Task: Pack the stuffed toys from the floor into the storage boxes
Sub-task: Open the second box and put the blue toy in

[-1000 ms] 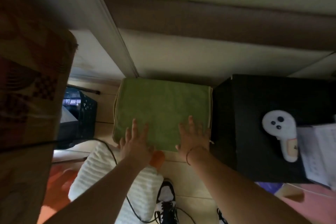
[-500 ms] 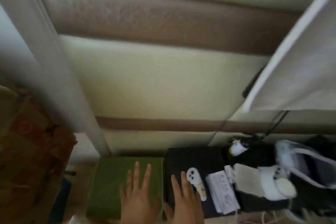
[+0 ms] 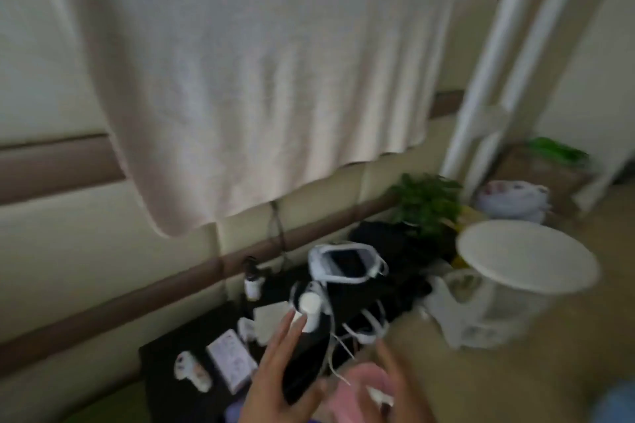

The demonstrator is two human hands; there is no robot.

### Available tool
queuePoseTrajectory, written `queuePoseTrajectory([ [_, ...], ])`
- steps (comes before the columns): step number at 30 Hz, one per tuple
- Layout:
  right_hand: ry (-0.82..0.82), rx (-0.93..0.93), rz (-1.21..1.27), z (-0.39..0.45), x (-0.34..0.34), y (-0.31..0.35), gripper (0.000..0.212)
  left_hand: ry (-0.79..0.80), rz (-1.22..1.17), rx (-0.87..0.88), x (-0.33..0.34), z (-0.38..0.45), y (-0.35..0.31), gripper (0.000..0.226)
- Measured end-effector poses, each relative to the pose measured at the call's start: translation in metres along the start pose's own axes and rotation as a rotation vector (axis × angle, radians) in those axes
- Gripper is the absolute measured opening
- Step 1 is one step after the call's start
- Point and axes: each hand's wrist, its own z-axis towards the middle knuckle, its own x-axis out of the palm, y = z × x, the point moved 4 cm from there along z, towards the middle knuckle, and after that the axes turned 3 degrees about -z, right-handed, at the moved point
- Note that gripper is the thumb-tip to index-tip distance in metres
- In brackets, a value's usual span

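The picture is motion-blurred. My left hand (image 3: 275, 374) is raised at the bottom centre with its fingers spread, holding nothing, in front of the black box (image 3: 165, 385). Spread and empty too, my right hand (image 3: 402, 385) hovers just to its right. Between and below the hands lies a soft pink thing (image 3: 357, 385); I cannot tell whether it is a stuffed toy. The green storage box is out of view.
On the black box lie a white controller (image 3: 190, 371), a small booklet (image 3: 232, 362) and a white headset (image 3: 345, 261). A round white stool (image 3: 525, 256), a green plant (image 3: 426, 203) and bags (image 3: 512, 199) stand at the right. A white towel (image 3: 257, 79) hangs above.
The view has swung up and to the right, away from the green box. Both hands have lifted off the green box's lid and now hover spread over the black box and the pink thing.
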Motion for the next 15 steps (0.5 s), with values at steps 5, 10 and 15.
queuePoseTrajectory([
  [5,-0.355,0.153,0.024,-0.043,-0.193,-0.118,0.080,0.103,-0.136,0.289,0.150,0.021,-0.123,0.077],
  [10,-0.443,0.313,0.028,-0.089,-0.295,-0.205,0.079,0.341,-0.156,0.323,0.293,0.025,-0.191,0.078],
  [15,-0.558,0.457,0.054,-0.108,-0.358,-0.273,0.085,0.529,-0.130,0.352,0.413,0.027,-0.229,0.081],
])
